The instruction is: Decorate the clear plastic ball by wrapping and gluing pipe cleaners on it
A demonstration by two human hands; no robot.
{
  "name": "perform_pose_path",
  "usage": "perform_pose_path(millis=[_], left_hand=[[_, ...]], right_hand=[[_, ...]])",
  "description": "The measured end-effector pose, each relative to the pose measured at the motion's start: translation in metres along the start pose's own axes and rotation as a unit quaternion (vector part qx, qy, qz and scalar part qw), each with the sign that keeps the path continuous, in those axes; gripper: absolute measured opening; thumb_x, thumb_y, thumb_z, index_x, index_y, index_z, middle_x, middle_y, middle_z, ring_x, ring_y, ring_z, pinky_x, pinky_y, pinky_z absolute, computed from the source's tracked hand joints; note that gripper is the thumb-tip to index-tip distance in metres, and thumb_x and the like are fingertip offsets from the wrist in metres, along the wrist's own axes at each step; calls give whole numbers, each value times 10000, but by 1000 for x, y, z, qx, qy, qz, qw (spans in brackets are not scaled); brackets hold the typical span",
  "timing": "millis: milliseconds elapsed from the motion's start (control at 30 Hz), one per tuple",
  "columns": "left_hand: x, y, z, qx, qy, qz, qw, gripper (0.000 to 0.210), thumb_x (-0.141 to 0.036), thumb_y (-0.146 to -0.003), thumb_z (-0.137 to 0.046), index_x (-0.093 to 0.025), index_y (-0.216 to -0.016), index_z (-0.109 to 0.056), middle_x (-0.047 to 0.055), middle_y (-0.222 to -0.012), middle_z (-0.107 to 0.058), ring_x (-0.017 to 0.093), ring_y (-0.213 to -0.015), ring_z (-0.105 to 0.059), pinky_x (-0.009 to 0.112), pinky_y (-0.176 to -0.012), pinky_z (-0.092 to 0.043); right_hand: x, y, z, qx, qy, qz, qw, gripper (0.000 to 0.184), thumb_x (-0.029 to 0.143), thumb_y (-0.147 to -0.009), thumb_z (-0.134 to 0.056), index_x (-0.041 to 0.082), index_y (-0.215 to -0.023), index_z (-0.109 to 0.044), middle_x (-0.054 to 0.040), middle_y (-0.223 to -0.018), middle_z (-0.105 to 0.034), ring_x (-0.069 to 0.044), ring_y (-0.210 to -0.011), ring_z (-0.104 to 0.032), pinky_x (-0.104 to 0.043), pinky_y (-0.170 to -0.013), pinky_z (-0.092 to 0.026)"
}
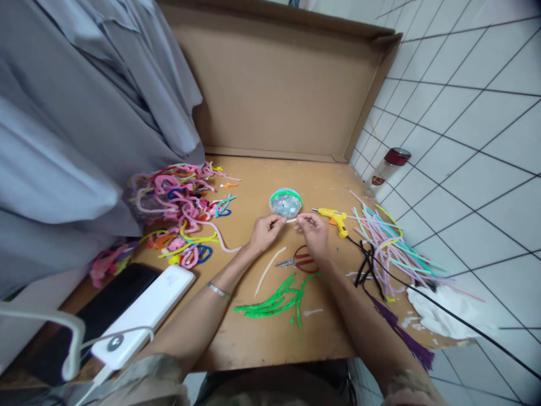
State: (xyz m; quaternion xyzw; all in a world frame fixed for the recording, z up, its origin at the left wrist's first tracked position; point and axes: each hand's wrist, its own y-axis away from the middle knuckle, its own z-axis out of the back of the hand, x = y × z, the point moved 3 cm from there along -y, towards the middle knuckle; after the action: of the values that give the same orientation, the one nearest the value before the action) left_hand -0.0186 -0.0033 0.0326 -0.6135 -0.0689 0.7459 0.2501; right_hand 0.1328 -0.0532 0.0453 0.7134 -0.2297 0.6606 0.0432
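Note:
Between my two hands stretches a short cream-white pipe cleaner [291, 220], one end pinched in each. My left hand [267, 231] grips its left end, and my right hand [313, 228] grips the right end. Just beyond the fingertips sits a round, clear bowl-like piece [285, 204] with a green band along its rim. A yellow glue gun [333, 218] lies to the right of my right hand. Below the hands are red-handled scissors [303, 260], partly covered by my right wrist, and another cream strip [269, 272]. Several green pipe cleaners [270, 304] lie nearer me.
A tangled heap of colourful pipe cleaners [181, 197] fills the left side. On the right are straight pastel pipe cleaners [380, 242], a purple tassel [406, 335], white tissue [443, 310] and a bottle [384, 172]. A white power bank [143, 316] lies front left. Cardboard [274, 84] stands behind.

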Motion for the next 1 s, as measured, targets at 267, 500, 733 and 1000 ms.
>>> perform_pose_path(millis=[267,500,733,1000], left_hand=[[-2,-2,5,-37,8,-27,999,217,-367,-799,-696,-164,-728,-727,4,-628,-641,111,-563,-495,229,-583,-375],[5,-5,8,-30,-27,-96,995,215,-380,-856,-669,-185,-835,-756,51,-761,-725,145,-654,-621,255,-629,-469],[27,-17,39,-94,-80,-134,983,249,-401,-895,-623,-206,-871,-776,71,-791,-737,157,-686,-645,282,-666,-503],[13,-31,36,-211,-47,-78,973,214,-332,-898,-574,-172,-857,-710,48,-788,-687,146,-700,-598,265,-675,-460]], right_hand=[[5,-1,5,50,202,158,965,126,283,-833,-628,241,-766,-726,-47,-813,-681,-205,-788,-623,-338,-759,-491],[7,-1,14,34,450,305,839,273,245,-979,-467,209,-893,-723,-77,-833,-649,-203,-814,-587,-322,-777,-457],[3,-14,35,-99,428,307,845,239,265,-952,-500,202,-845,-704,-72,-859,-621,-196,-786,-584,-319,-736,-470],[5,-31,17,-99,359,267,889,224,279,-904,-507,197,-826,-699,-63,-816,-608,-208,-774,-576,-340,-750,-480]])
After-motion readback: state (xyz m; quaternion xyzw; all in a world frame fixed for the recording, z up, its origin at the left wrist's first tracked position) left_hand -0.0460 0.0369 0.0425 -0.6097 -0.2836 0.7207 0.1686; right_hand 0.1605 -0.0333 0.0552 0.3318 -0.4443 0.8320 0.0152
